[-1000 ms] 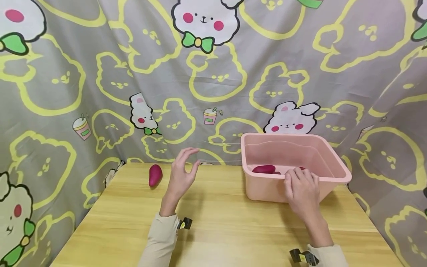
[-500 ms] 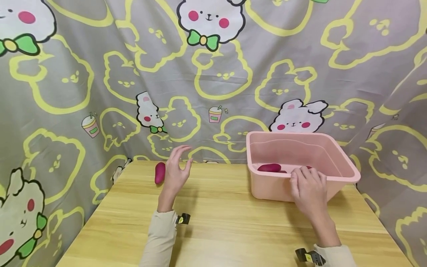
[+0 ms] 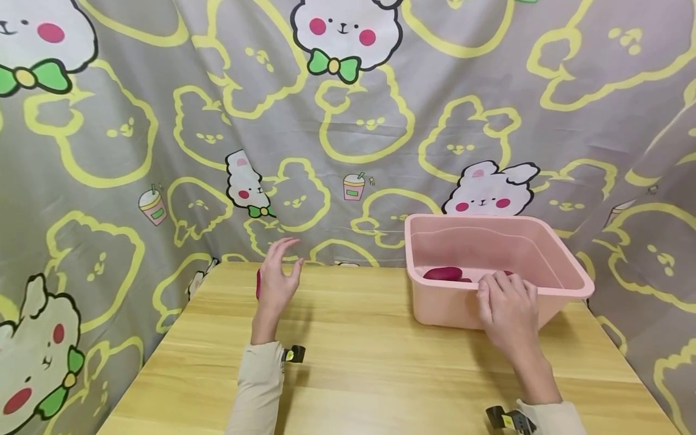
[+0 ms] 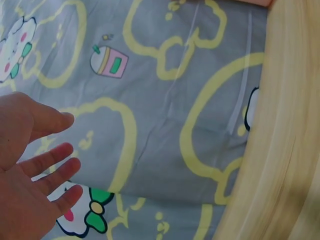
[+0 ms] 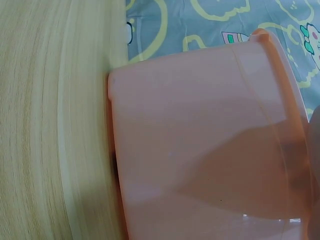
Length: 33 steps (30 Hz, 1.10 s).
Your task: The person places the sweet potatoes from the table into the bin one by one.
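Note:
My left hand (image 3: 278, 281) is raised over the far left of the table, its fingers spread and bent with nothing between them. Behind it shows only the left edge of a magenta sweet potato (image 3: 258, 285); the hand hides the remainder in the head view. In the left wrist view, thumb and fingertips (image 4: 74, 192) stand apart against the curtain. With fingers curled over the front rim, my right hand (image 3: 508, 305) grips a pink plastic bin (image 3: 446, 308). Inside it lies another sweet potato (image 3: 443, 273), with more magenta pieces partly covered by the rim and hand.
The wooden table (image 3: 348, 362) meets a grey patterned curtain (image 3: 375, 139) at its back edge and sides. The bin stands at the back right, close to the curtain. A small black device (image 3: 293, 354) is strapped at each sleeve cuff.
My left hand has moved left, now covering most of the sweet potato that was in full sight. The right hand keeps its grip on the bin's rim; the head view has swung slightly left.

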Tool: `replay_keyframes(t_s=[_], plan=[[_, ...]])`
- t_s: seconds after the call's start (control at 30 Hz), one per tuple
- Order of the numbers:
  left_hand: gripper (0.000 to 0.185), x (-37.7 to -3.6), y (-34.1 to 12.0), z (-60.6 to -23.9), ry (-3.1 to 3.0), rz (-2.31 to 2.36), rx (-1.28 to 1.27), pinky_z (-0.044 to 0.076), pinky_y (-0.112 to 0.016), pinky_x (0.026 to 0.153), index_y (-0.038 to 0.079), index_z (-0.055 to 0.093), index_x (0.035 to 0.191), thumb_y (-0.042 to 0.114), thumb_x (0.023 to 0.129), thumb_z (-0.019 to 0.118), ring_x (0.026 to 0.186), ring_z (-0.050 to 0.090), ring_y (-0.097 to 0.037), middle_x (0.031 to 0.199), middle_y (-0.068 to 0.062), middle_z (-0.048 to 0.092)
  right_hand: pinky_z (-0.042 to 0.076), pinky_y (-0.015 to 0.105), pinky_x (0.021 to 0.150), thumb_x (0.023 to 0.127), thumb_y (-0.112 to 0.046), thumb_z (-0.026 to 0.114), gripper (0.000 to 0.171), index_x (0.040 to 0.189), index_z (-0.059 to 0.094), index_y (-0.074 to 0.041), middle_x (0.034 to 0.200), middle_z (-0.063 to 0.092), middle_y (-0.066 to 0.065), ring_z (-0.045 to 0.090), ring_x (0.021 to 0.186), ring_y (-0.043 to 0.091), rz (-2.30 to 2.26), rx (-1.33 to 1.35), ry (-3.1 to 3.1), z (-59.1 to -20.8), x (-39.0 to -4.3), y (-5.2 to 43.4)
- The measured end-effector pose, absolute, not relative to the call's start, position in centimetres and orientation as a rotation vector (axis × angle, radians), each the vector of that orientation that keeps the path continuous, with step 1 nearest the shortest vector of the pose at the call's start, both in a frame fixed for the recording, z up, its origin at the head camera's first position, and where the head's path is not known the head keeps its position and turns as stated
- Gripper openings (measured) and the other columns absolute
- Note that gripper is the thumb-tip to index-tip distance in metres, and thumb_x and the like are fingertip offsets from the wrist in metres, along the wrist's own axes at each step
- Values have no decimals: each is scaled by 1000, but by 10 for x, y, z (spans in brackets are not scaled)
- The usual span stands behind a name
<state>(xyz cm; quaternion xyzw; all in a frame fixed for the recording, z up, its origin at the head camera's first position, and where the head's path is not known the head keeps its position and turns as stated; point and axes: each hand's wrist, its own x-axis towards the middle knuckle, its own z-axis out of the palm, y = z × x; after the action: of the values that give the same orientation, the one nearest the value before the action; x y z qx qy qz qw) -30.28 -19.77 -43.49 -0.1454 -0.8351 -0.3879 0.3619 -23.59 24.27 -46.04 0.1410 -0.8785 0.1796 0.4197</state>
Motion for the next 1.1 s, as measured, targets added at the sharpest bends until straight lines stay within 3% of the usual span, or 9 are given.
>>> replay_keyframes(t_s=[0.4,0.5,0.57,0.63,0.67,0.73,0.83,1.0,1.1], plan=[[45,-308,-213,-444,-2166,-1042,-278,34,-53,115,1,65,131,-4,88,76,135,48,-38,139,-22,57,32,59,88,103,-22,39,26,88,53,-7,86,54,12,48,88,39,449,356,-2195,-460,-239,243],[44,-308,-216,-447,-2193,-1045,-239,50,-42,93,3,65,131,-2,89,76,110,61,-34,140,-19,57,32,59,88,103,-22,40,25,88,53,-8,86,54,12,48,88,39,450,351,-2199,-460,-238,243],[44,-307,-218,-449,-2204,-1039,-214,50,-33,73,5,66,132,-1,89,76,83,60,-28,140,-19,56,32,59,88,103,-22,40,25,88,53,-8,86,54,12,48,88,39,448,348,-2199,-461,-238,244],[45,-307,-220,-451,-2203,-1050,-199,45,-35,67,6,66,131,-2,88,76,68,51,-26,140,-20,56,32,59,88,103,-22,40,25,88,54,-8,86,54,12,48,88,39,448,348,-2197,-462,-238,244],[45,-308,-221,-452,-2201,-1052,-194,48,-37,73,5,66,131,-2,88,76,69,53,-28,140,-21,56,32,59,88,103,-23,39,25,88,54,-7,86,54,12,48,88,39,447,349,-2196,-462,-238,244],[45,-310,-223,-455,-2192,-1060,-189,47,-47,89,4,66,130,-4,87,77,89,61,-33,139,-23,56,32,59,87,103,-23,39,26,88,54,-7,86,54,12,48,88,39,446,349,-2193,-462,-238,245],[44,-312,-225,-459,-2202,-1079,-170,38,-60,106,2,66,129,-4,87,77,122,54,-42,138,-24,56,32,59,87,103,-23,39,26,88,54,-7,85,54,12,48,88,39,446,349,-2189,-461,-238,245],[44,-313,-229,-463,-2252,-1093,-125,36,-58,110,2,64,131,-1,89,76,133,48,-43,140,-24,54,32,59,87,103,-23,39,27,88,55,-7,85,54,11,48,88,39,448,345,-2190,-461,-238,245],[45,-312,-233,-466,-2296,-1108,-66,41,-60,104,4,62,134,0,91,74,134,45,-45,145,-23,50,32,60,88,103,-22,40,26,88,55,-7,85,54,11,48,89,39,451,345,-2197,-461,-238,244]])
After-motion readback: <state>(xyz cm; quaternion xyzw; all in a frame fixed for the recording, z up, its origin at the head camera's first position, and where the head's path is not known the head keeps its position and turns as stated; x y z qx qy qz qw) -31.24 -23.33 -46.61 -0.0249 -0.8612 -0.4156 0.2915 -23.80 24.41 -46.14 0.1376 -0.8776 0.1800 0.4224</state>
